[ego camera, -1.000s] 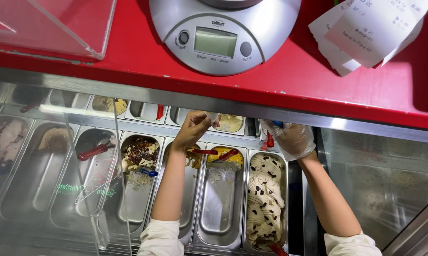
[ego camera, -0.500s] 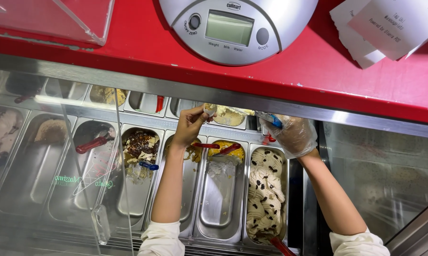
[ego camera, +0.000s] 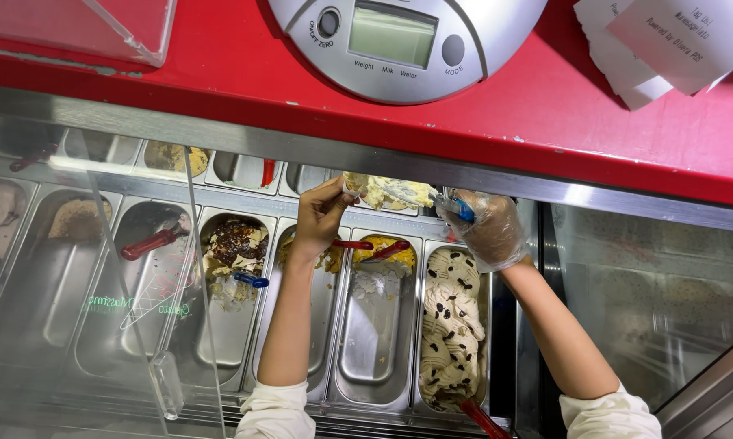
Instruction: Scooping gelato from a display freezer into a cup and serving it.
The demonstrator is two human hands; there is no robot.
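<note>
My left hand (ego camera: 319, 218) is bare and holds a small cup (ego camera: 353, 185) heaped with pale yellow ice cream (ego camera: 383, 195) above the back row of tubs. My right hand (ego camera: 487, 234) wears a clear plastic glove and grips a blue-handled spatula (ego camera: 461, 209). The spatula's metal blade lies across the ice cream in the cup. Both forearms reach out over the steel tubs, with white sleeves at the bottom edge.
Below the hands, steel tubs hold a white flavour with dark chips (ego camera: 450, 325), a yellow one (ego camera: 383, 254) with red spatulas and a dark-topped one (ego camera: 235, 244). A red counter (ego camera: 220, 73) carries a round grey scale (ego camera: 403, 41), paper slips (ego camera: 667, 41) and a clear box (ego camera: 82, 24). A glass panel (ego camera: 139, 276) stands at left.
Both hands have come closer together, and the spatula blade now rests on the ice cream in the cup. The view has shifted, so the scale and counter sit higher in frame.
</note>
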